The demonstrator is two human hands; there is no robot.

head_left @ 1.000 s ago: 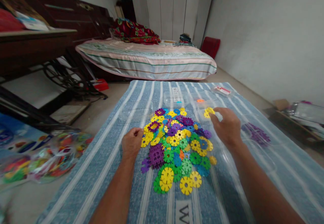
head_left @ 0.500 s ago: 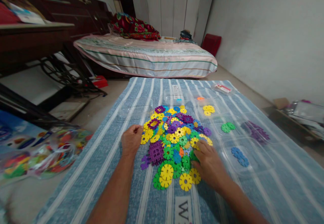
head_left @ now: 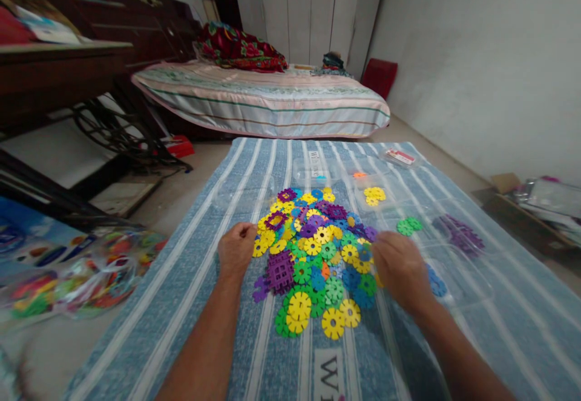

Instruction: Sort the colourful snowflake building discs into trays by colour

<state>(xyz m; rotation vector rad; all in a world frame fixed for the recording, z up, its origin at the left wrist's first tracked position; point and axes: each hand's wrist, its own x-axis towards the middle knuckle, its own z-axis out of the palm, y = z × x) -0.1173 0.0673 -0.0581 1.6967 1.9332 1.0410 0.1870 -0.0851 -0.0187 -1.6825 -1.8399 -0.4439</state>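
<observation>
A heap of coloured plastic snowflake discs [head_left: 318,256] lies on a blue striped cloth [head_left: 254,165]. My left hand [head_left: 236,250] rests at the heap's left edge as a loose fist, its knuckles against yellow discs. My right hand [head_left: 399,268] hovers at the heap's right edge, slightly blurred, with the fingers curled under; what they hold is hidden. Clear trays to the right hold sorted discs: yellow discs [head_left: 374,195], green discs [head_left: 408,226], blue discs [head_left: 436,283] partly behind my right hand, and purple discs [head_left: 458,237].
A bag of mixed coloured pieces [head_left: 77,274] lies on the floor to the left. A mattress [head_left: 263,101] lies beyond the cloth, with a dark wooden table [head_left: 54,80] at the left. Boxes and clutter [head_left: 535,201] sit along the right wall.
My right hand went from the yellow tray down into the heap, then shifted right toward the trays. The left hand stayed at the heap's left edge.
</observation>
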